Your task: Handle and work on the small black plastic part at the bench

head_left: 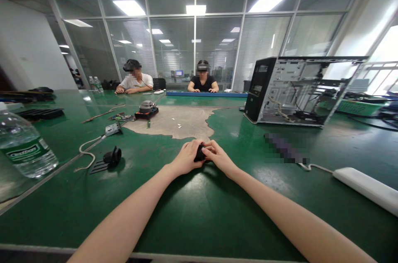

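Observation:
Both of my hands meet at the middle of the green table [199,213], around a small black object [199,153] whose kind I cannot make out. My left hand [187,157] is wrapped over its left side. From the right, the fingers of my right hand [218,156] are closed on it, with the thumb against its face. Much of the object is hidden behind the fingers. Just beyond my hands lies a bare, pale patch [174,122] where the green covering is torn away.
An opened computer case [264,89] stands at the right, near a white power strip [367,186]. To the left are a black plastic part [112,156], a metal piece with a cable [112,129], a motor-like part [147,107] and a water bottle [27,151]. Two people sit across the table.

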`<action>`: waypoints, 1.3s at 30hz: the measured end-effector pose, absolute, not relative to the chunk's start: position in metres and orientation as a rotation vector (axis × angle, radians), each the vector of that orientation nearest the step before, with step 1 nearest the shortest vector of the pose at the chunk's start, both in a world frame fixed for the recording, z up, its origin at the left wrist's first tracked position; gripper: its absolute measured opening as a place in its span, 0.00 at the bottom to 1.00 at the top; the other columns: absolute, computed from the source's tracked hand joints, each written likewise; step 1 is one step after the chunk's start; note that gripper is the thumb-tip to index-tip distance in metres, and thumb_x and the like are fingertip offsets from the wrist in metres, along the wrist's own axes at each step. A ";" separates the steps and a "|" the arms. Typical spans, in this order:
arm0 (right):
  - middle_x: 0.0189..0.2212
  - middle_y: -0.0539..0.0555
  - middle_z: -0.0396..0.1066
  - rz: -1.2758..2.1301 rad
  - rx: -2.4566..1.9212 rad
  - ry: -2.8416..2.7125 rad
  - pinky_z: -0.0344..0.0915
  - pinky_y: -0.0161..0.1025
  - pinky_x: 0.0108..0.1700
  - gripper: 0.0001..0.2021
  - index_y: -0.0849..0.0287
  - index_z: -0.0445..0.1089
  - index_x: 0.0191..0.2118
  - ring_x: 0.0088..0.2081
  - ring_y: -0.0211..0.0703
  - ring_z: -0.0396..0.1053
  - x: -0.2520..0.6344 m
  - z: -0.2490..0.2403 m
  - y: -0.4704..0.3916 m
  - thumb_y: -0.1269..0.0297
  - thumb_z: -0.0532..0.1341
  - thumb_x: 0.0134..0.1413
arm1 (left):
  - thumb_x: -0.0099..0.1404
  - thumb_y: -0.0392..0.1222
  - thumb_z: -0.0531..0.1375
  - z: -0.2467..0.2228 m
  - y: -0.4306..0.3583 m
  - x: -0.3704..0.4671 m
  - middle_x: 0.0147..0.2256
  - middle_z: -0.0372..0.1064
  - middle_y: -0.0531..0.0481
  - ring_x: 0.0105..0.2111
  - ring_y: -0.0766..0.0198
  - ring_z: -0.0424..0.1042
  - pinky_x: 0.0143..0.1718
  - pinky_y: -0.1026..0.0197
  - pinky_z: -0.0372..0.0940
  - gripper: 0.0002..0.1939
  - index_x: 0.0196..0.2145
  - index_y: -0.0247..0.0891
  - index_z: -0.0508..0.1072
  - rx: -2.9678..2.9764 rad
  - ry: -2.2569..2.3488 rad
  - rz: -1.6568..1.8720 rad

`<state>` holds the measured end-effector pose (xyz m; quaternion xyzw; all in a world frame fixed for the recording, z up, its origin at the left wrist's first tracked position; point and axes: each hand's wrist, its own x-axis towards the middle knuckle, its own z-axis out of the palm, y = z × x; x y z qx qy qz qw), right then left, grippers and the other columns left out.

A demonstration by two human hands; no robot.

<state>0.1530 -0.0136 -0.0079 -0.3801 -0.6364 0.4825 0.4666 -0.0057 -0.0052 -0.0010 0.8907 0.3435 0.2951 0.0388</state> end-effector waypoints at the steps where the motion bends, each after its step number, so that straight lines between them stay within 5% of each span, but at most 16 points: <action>1: 0.31 0.50 0.66 1.180 -0.949 -1.553 0.63 0.38 0.35 0.13 0.57 0.60 0.36 0.33 0.38 0.65 0.153 -0.008 -0.013 0.56 0.58 0.45 | 0.49 0.37 0.59 -0.001 -0.005 -0.006 0.46 0.57 0.46 0.48 0.56 0.57 0.49 0.52 0.52 0.32 0.50 0.40 0.50 2.730 1.057 0.906; 26: 0.33 0.49 0.66 1.264 -0.885 -1.543 0.63 0.40 0.39 0.16 0.55 0.59 0.33 0.36 0.38 0.66 0.156 0.001 -0.019 0.61 0.65 0.37 | 0.50 0.38 0.59 -0.003 -0.004 -0.006 0.46 0.57 0.47 0.48 0.56 0.58 0.50 0.52 0.51 0.31 0.50 0.42 0.50 2.707 1.066 0.917; 39: 0.35 0.52 0.66 1.260 -0.931 -1.556 0.62 0.41 0.40 0.15 0.57 0.61 0.37 0.37 0.39 0.66 0.158 -0.006 -0.013 0.60 0.62 0.41 | 0.49 0.38 0.59 -0.004 -0.003 -0.006 0.46 0.57 0.46 0.49 0.56 0.57 0.50 0.52 0.52 0.32 0.50 0.41 0.50 2.718 1.069 0.917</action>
